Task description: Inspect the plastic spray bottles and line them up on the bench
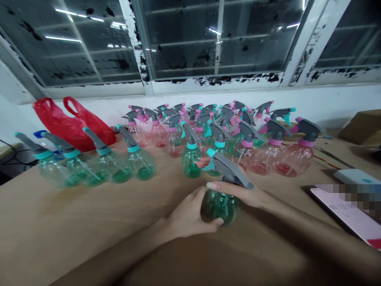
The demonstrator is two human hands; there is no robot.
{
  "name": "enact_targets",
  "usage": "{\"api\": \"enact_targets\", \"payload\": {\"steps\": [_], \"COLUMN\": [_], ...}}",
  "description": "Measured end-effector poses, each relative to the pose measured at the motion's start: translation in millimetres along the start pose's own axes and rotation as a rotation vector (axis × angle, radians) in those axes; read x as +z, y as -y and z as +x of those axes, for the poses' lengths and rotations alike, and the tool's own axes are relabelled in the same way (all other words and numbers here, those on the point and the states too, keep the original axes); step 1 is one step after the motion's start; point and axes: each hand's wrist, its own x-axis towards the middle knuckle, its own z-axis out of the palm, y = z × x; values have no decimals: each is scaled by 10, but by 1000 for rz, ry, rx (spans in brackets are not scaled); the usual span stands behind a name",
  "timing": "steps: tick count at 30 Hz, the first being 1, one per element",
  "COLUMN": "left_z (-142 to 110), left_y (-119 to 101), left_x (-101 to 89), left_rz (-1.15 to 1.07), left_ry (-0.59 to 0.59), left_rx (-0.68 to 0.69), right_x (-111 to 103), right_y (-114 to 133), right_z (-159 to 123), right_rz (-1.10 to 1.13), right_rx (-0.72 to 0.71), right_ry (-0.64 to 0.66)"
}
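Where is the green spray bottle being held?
In the head view, the green spray bottle sits low and centre, cupped between the left hand and right hand, in front of the other spray bottles.

Left hand (190, 214) and right hand (241, 194) — both curled, close together.

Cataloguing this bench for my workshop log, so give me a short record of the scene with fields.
left hand: cupping a green spray bottle
right hand: on the same bottle, under its grey sprayer head
nearby: green bottles, pink bottles
behind: red plastic bag
surface: brown table
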Motion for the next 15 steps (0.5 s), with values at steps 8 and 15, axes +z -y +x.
{"api": "enact_targets", "payload": {"steps": [8, 15], "left_z": [119, 110], "left_y": [94, 75], "left_x": [-23, -31], "left_rz": [-5, 25], "left_ry": [9, 6], "left_rx": [7, -19], "right_x": [-48, -48], "right_y": [14, 76], "right_z": [94, 157], "right_rz": [-100, -47], "right_rx": [15, -71], "right_ry": [-35, -10]}}
